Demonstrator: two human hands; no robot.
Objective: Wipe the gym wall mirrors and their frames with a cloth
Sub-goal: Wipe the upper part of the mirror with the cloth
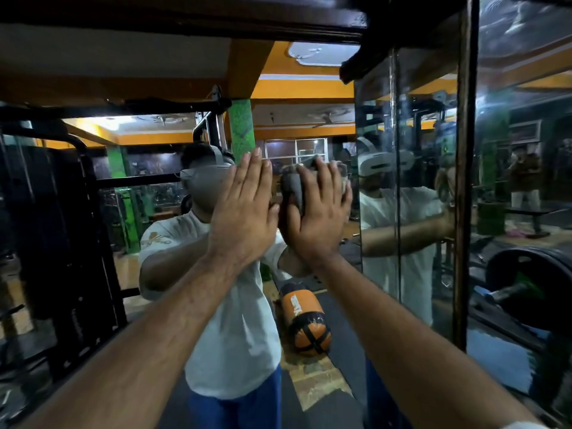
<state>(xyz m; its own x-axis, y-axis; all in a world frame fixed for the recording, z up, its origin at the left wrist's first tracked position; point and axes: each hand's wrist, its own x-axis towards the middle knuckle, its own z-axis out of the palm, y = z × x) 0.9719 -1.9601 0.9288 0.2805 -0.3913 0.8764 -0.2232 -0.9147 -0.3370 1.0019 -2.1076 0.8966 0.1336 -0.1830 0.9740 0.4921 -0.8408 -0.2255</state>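
**Fingers flat on the glass, cloth under the right hand**

Fingers (252, 168) of the left hand (244, 209) are straight and pressed together, pointing up, the palm laid flat against the front mirror (161, 187) and holding nothing. Just beside it, the right hand (318, 212) has its fingers spread and extended over a bunched grey cloth (294, 185), pressing that cloth against the same mirror, near its right edge. The two hands all but touch at the thumbs.

To the far left, the glass reflects a black weight rack (71, 243). At centre it reflects the person in a pale T-shirt and blue trousers, a grey headset over the eyes, largely covered by the raised forearms. Behind, green pillars (243, 128) and orange ceiling beams show.

Below the right hand an orange and black bag (305, 320) lies on the floor in the reflection; it carries white lettering, too blurred to read.

Overhead runs the dark frame (185, 13) of the mirror. On the right a second mirror (411, 187) meets the first at an angle, with a dark upright frame strip (463, 181) beyond it, then a black weight plate (532, 283).
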